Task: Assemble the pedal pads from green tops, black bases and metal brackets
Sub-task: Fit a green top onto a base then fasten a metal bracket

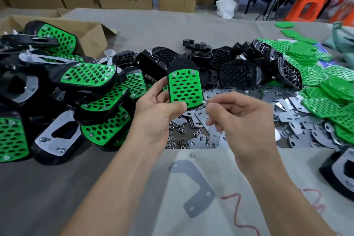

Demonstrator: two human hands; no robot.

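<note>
Pedal pad [184, 82], one unit, is held upright in the air above the table [143, 28], at the centre of the work area. Its green top [198, 90] faces the person and sits on its black base [183, 64], which shows past the green at 12 o'clock. The left hand [159, 113] grips the pad from 9 o'clock: fingers [160, 83] curl round the left edge, and the thumb is clamped on the lower edge. The right hand [241, 120] is at 4 o'clock of the pad. Its thumb and forefinger are pinched together on a small silver fastener [204, 102], which touches the pad's lower right corner.

Finished pads [88, 76] lie heaped at 9 o'clock, black bases [237, 73] at 12 o'clock and green tops [325, 90] at 3 o'clock. Flat metal brackets [298, 124] and nuts [180, 136] lie just below the held pad. One bracket [193, 184] lies alone on white cloth [239, 207] at 6 o'clock.
</note>
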